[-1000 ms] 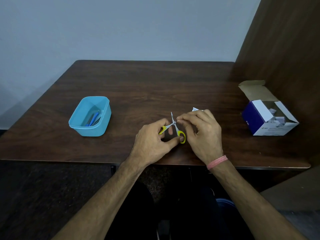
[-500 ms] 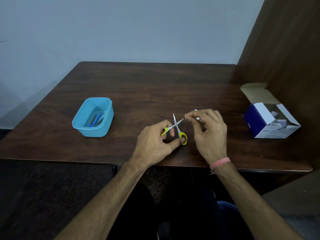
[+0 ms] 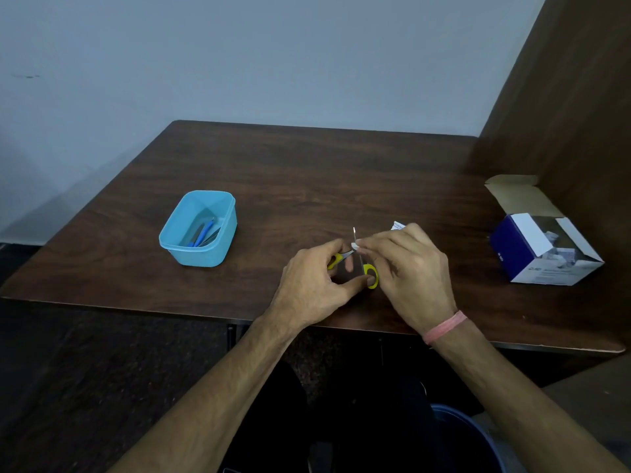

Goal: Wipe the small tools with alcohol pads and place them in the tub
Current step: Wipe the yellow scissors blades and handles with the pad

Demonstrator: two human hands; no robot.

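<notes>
Small scissors (image 3: 370,274) with yellow handles are spread open near the table's front edge, one blade pointing up. My left hand (image 3: 312,279) grips them by the yellow finger loops. My right hand (image 3: 408,268) pinches a small white alcohol pad (image 3: 355,246) against a blade close to the pivot. A light blue plastic tub (image 3: 218,251) stands to the left, apart from both hands, and holds blue-handled small tools (image 3: 202,231).
An open blue and white cardboard box (image 3: 522,257) with white packets stands at the right by a wooden side panel (image 3: 563,97). A white wrapper (image 3: 397,226) lies just behind my right hand. The dark wooden table (image 3: 307,172) meets a grey wall at the back.
My right hand has moved left from the blade tip back onto the blades near the pivot, with the pad between its fingers. The scissors stay spread in my left hand.
</notes>
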